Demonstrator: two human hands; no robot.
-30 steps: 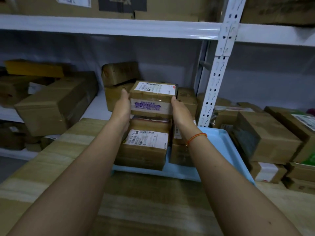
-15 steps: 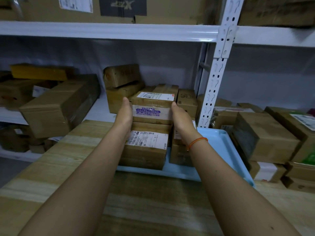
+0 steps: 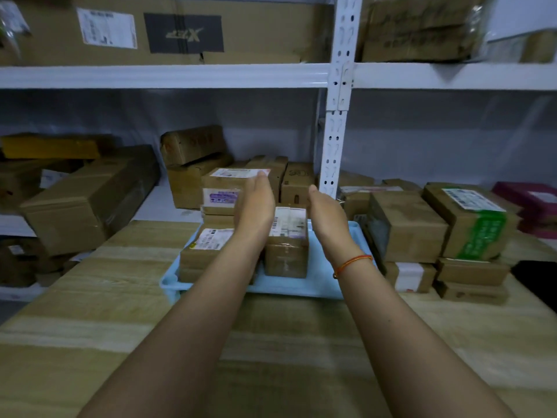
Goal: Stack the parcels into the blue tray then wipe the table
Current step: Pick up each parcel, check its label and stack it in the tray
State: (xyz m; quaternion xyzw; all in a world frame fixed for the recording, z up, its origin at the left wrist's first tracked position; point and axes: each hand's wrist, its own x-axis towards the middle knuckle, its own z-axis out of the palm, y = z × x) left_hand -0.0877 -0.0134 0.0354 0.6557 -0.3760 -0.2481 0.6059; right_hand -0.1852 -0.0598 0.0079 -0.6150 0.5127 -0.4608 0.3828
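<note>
top parcel point(image 3: 222, 188) just beside left hand point(image 3: 256, 206); right hand point(image 3: 327, 215) apart.

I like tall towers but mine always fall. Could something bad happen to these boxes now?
Maybe. The left stack in the blue tray is already three parcels high, so a bump from the left hand beside it could topple it. The shorter parcel stands between both open hands; the right hand might knock it. Parcels piled on the table crowd the tray's right edge.
</note>
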